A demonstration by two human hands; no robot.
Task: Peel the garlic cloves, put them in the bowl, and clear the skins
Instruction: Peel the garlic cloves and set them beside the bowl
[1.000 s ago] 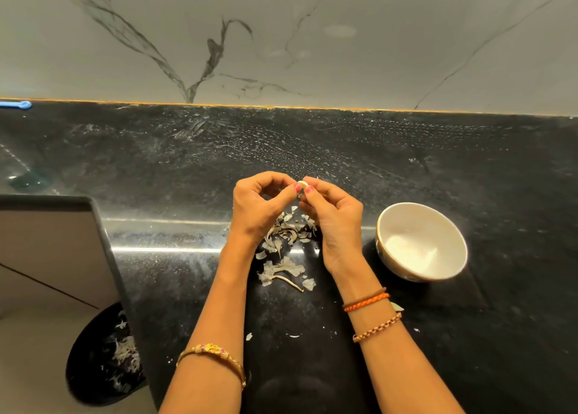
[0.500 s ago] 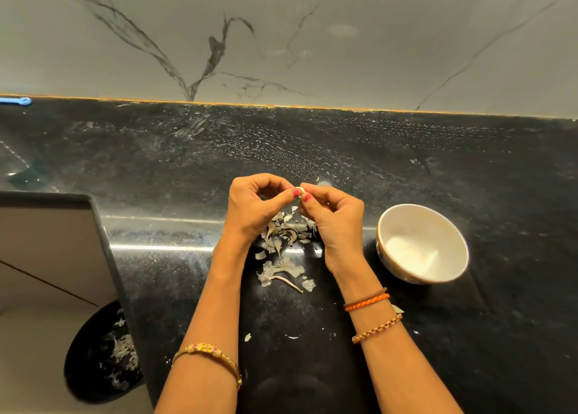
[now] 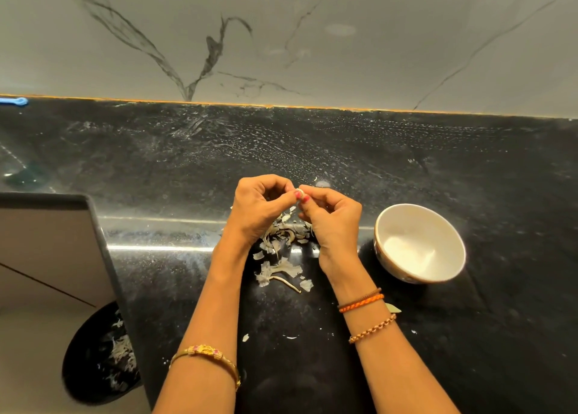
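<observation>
Little has shifted since the earlier frames: both hands sit at the same spot over the skins, the pinch a touch tighter and turned slightly.

Nearest me, at 6 o'clock, both forearms reach up into frame. Below the tabletop (image 3: pixel 469 169) edge at 8 o'clock a black bin (image 3: pixel 93 360) holds pale skins.

Mid-field, at centre, loose garlic skins (image 3: pixel 280 269) lie scattered on the tabletop under and just below the hands. A white bowl (image 3: pixel 420 222) stands at 3 o'clock, near the right hand; I can't tell whether cloves lie inside, the interior is washed out.

Above the skins, the left hand (image 3: pixel 258 208) and right hand (image 3: pixel 331 218) meet. Fingers of both are curled, thumb and forefinger of each pinching one small garlic clove (image 3: pixel 299 191) between them, held clear of the tabletop.

Far field: marbled wall, a blue object (image 3: pixel 14 101) at 10 o'clock.

Judgement: the peeling step is in hand, skin coming off this clove. Next, I'd expect the right hand to carry the bared clove to the bowl at 3 o'clock, letting loose skin fall on the pile. Clearing skins is not yet done.
</observation>
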